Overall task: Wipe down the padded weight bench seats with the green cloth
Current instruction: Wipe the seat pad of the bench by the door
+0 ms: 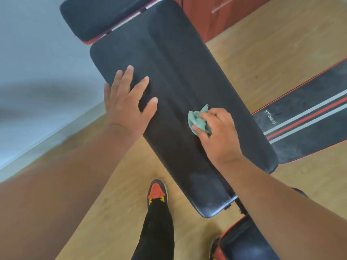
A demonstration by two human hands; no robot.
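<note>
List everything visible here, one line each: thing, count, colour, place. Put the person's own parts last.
long bench pad: one, black, centre, running top to bottom
green cloth: one, bunched, on the long pad's right half
small pad: one, black with red edge, top left, beyond the long pad
striped pad: one, black with red and grey stripes, white lettering, right
lower pad: one, black with red edge, bottom right
floor: wood-toned
wall: pale, left
cabinet: reddish-brown, top right
shoe: one clearly seen, grey, red and yellow
left hand: flat on the long pad
right hand: gripping the cloth
</note>
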